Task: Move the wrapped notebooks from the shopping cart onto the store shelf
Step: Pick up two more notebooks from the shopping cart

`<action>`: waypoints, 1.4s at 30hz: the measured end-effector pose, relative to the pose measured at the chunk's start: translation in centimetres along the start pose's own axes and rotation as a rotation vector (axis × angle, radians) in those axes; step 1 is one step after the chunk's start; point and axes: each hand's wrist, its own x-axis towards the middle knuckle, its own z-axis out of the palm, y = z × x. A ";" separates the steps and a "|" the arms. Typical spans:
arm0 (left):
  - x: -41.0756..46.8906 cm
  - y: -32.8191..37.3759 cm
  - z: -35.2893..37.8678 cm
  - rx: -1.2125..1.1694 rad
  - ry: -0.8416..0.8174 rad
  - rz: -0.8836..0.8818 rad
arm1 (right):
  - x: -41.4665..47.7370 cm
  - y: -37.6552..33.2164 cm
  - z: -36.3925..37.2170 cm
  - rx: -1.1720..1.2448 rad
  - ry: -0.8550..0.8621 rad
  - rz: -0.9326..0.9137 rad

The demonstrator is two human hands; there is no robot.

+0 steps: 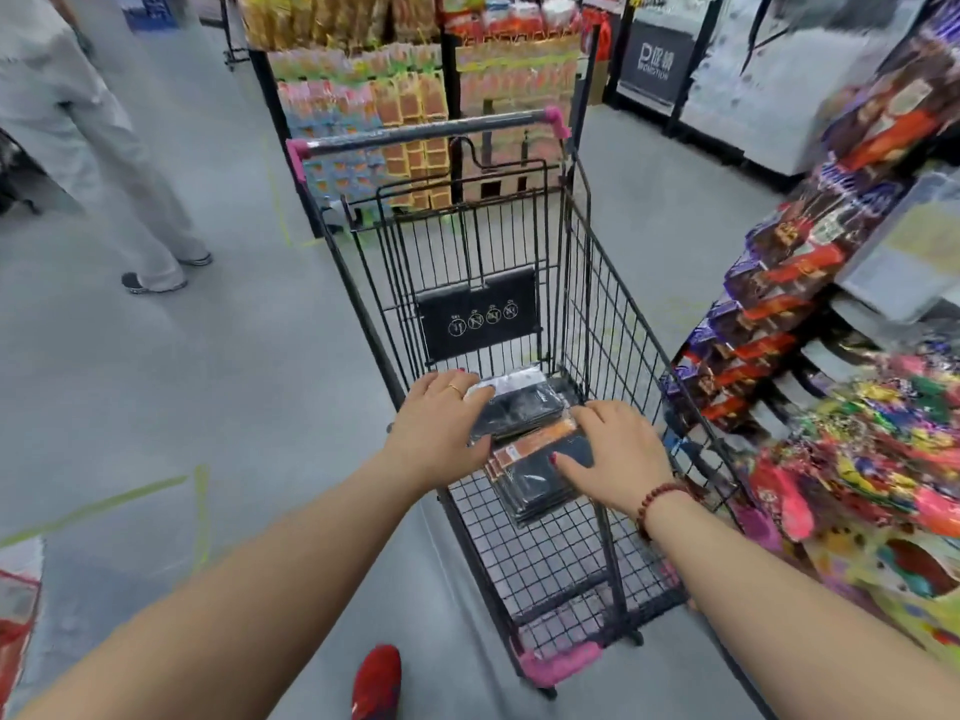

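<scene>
Here, Hands Laid on Wrapped Notebooks (519, 405)

Two stacks are seen on the wire floor of the black shopping cart (605, 304), toward its handle end. The left hand (441, 415) is laid spread on the far stack. The right hand (615, 454) is pressed, fingers spread, on the orange-banded near stack.

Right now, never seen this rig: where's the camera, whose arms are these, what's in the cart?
There is no machine here. One wide-angle camera sits on a person's head, looking forward and down, so the two bare arms belong to the wearer. The left hand and right hand lie on stacks of wrapped notebooks in the bottom of a black wire cart. The fingers are fairly straight and not clearly gripping. I cannot tell whether either stack is off the cart floor. To the right stands a store shelf full of colourful packets, where the notebooks should go. Another person stands at upper left.
</scene>
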 end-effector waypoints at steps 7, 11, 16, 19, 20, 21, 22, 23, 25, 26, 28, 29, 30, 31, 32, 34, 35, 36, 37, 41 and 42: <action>5.5 -7.4 1.8 -0.014 -0.049 0.205 | 5.2 -3.6 1.7 -0.011 -0.003 0.180; 8.0 -11.4 2.2 -0.020 -0.115 0.304 | 6.8 -5.5 2.2 -0.011 -0.018 0.293; 11.2 -13.3 3.7 -0.048 -0.170 0.369 | 6.7 -6.4 3.2 0.025 -0.044 0.443; 13.5 -12.6 5.1 -0.038 -0.211 0.433 | 6.3 -5.4 4.1 0.036 -0.082 0.530; 14.3 -12.3 5.6 -0.026 -0.223 0.457 | 6.3 -4.9 4.5 0.037 -0.090 0.555; 15.1 -12.0 6.1 -0.011 -0.231 0.476 | 6.3 -4.4 4.8 0.039 -0.096 0.580; 15.9 -11.8 6.5 -0.002 -0.239 0.487 | 6.5 -3.8 5.2 0.042 -0.103 0.600; 16.6 -11.7 6.9 0.001 -0.246 0.493 | 6.7 -3.1 5.5 0.045 -0.112 0.613; 18.2 -11.4 7.7 0.018 -0.265 0.511 | 7.4 -1.5 6.4 0.049 -0.135 0.627; 19.1 -11.3 8.0 0.038 -0.280 0.523 | 7.9 -0.5 6.7 0.051 -0.150 0.634; 20.9 -11.0 8.6 0.076 -0.313 0.535 | 8.9 1.1 7.2 0.057 -0.179 0.659; 21.8 -10.8 8.8 0.090 -0.327 0.536 | 9.2 1.9 7.4 0.063 -0.184 0.669; 22.7 -10.5 9.1 0.099 -0.338 0.537 | 9.5 2.6 7.7 0.074 -0.182 0.677; 23.4 -10.2 9.5 0.105 -0.345 0.541 | 9.7 3.1 8.1 0.089 -0.179 0.687; 24.1 -9.8 9.9 0.109 -0.355 0.547 | 9.8 3.6 8.4 0.102 -0.180 0.702; 25.2 -8.9 10.8 0.095 -0.387 0.563 | 10.0 4.2 9.1 0.127 -0.207 0.730; 25.6 -8.4 11.3 0.086 -0.404 0.575 | 10.1 4.3 9.6 0.141 -0.229 0.743; 25.9 -7.9 11.9 0.081 -0.420 0.588 | 10.2 4.2 10.0 0.156 -0.237 0.758; 26.2 -7.4 12.5 0.074 -0.434 0.601 | 10.2 4.2 10.6 0.175 -0.243 0.777; 27.4 -6.3 15.7 0.056 -0.502 0.652 | 10.6 3.3 13.8 0.314 -0.299 0.900; 27.9 -6.2 16.8 0.053 -0.520 0.667 | 10.8 3.1 15.0 0.357 -0.321 0.949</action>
